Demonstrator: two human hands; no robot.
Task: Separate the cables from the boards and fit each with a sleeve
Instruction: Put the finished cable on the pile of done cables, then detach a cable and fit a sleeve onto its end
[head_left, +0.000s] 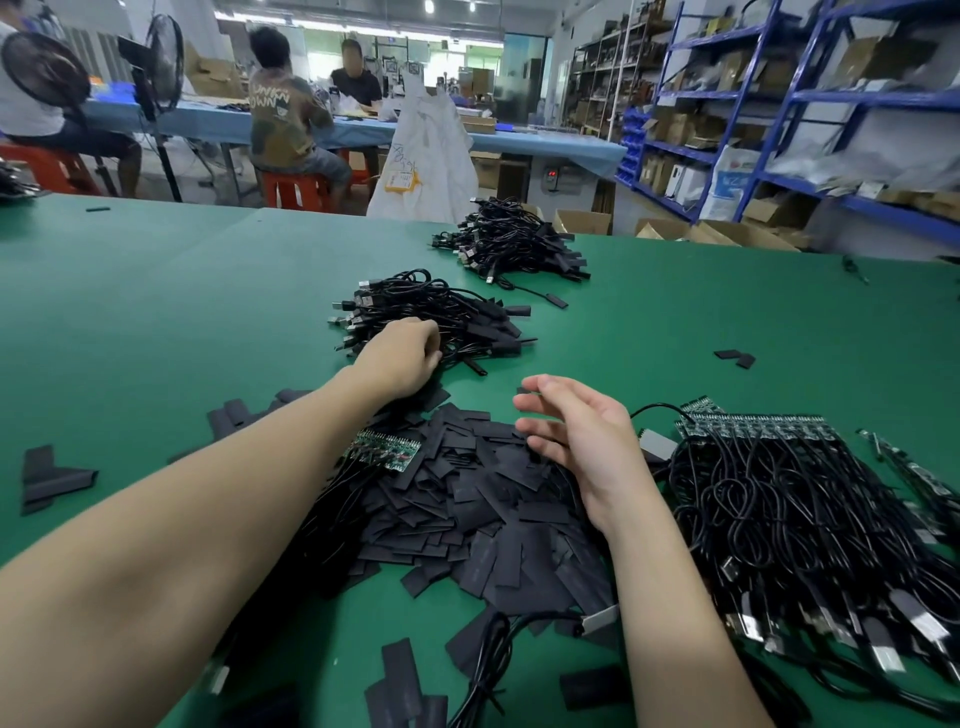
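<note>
Green-topped bench (156, 312), wide and flat, carries all the work.

Left hand (402, 358): arm stretched forward, hand resting on the near edge of a heap of finished black cables with sleeved ends and silver USB plugs (436, 317). Its fingers curl down into the cables; whether they actually grip one cannot be told from this angle.

Right hand (582, 441): palm turned inward, fingers (540, 387) straight and loosely spread, holding nothing. It hovers over the right edge of a big loose pile of flat black sleeve pieces (467, 509) at centre.

A small green circuit board strip (382, 449) lies at the left edge of the sleeve pile, just beside the left forearm, with black cables running from it under the arm.

To the right, close to the right wrist: a row of green circuit boards with black cables attached (753, 426), the cables trailing toward the near edge in a dense bundle, USB plugs at their ends.

A second heap of black sleeved cables (509, 244) sits further back. Stray sleeve pieces (49, 480) are scattered at the left.

Background: seated people at a blue table (545, 143), a white sack (431, 150), blue shelving (805, 104) with boxes.
</note>
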